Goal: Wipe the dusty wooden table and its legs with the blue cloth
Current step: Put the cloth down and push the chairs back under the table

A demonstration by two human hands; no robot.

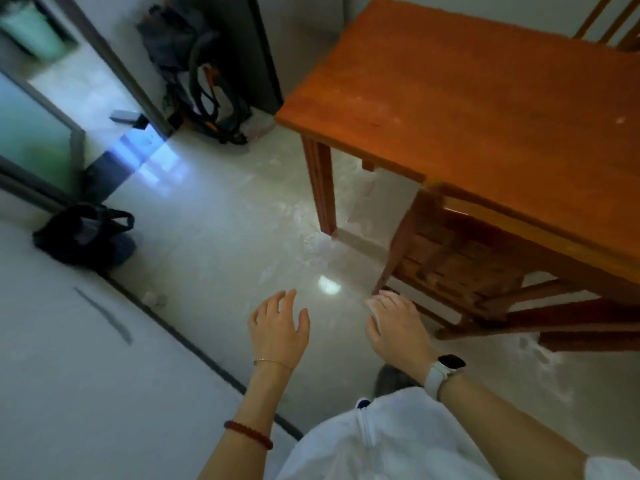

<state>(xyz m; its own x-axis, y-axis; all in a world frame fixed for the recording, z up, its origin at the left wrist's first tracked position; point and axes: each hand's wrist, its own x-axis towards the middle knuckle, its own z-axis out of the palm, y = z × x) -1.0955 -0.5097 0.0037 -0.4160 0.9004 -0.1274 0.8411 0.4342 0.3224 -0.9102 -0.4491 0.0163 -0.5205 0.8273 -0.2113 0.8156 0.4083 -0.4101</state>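
The wooden table fills the upper right, its orange-brown top marked with pale dust. One front leg stands on the tiled floor. A wooden chair is tucked under the table's near side. My left hand hovers over the floor, fingers spread and holding nothing. My right hand, with a white watch at the wrist, is spread open beside the chair's front leg. No blue cloth is in view.
A black bag lies on the floor at the left by a white surface. A grey backpack leans at the doorway behind. Another chair's back shows past the table. Glossy floor lies between the hands and the table leg.
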